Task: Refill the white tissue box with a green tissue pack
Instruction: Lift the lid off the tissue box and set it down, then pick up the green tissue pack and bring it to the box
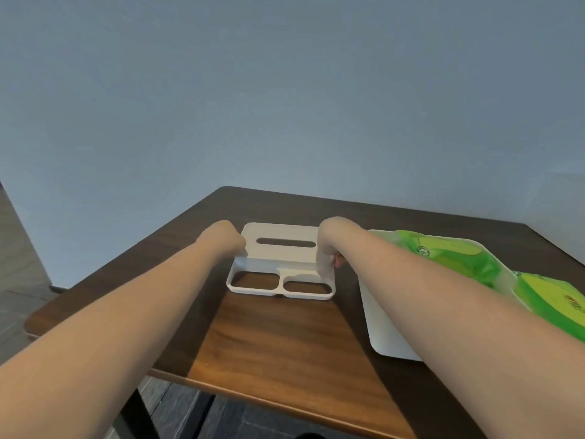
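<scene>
Both arms reached out over dark wood table [278, 337]. Left hand [221, 237] curled shut on left end of white tissue box [281, 259], right hand [327, 239] closed around its right end; fingertips mostly hidden behind wrists. Box sat between the two grips, slot up, open frame with two cutouts on the side nearer the person; lifted or resting, couldn't tell. Two green tissue packs [449, 255] lay on white tray [383, 324], just right of right-hand fingers, not touched.
</scene>
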`<act>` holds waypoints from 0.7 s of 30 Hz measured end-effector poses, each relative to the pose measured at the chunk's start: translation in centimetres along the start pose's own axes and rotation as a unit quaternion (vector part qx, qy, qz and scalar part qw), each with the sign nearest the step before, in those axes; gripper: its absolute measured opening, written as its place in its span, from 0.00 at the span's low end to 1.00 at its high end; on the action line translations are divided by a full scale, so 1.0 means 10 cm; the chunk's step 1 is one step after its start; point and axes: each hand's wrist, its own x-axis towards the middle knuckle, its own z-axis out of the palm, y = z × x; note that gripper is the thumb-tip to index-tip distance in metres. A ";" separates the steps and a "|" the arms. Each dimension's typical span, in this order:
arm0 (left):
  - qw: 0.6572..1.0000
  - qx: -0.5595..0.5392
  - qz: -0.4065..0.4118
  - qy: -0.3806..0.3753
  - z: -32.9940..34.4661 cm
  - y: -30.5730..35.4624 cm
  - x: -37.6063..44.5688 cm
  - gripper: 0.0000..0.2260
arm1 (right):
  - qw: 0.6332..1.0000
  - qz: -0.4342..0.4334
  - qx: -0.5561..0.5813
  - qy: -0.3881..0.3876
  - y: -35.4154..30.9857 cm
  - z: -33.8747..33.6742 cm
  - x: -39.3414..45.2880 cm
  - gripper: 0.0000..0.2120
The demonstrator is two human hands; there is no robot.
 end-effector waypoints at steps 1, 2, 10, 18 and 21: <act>1.000 0.000 0.000 0.005 0.01 -0.02 0.02 0.05 | 1.000 0.000 0.001 -0.007 -0.02 0.02 0.03 0.15; 1.000 0.001 0.001 0.008 0.01 -0.03 0.05 0.04 | 1.000 0.000 -0.003 -0.018 -0.03 0.04 0.05 0.14; 0.999 0.025 0.002 0.022 0.06 -0.14 0.13 0.02 | 0.994 -0.018 -0.070 -0.081 -0.13 0.03 -0.02 0.13; 0.998 0.005 0.041 0.053 -0.12 0.11 -0.03 0.08 | 0.995 -0.030 0.089 0.041 0.04 -0.12 -0.22 0.14; 0.997 -0.003 0.068 0.040 -0.18 0.30 -0.16 0.09 | 0.987 -0.031 0.139 0.076 0.19 -0.24 -0.38 0.13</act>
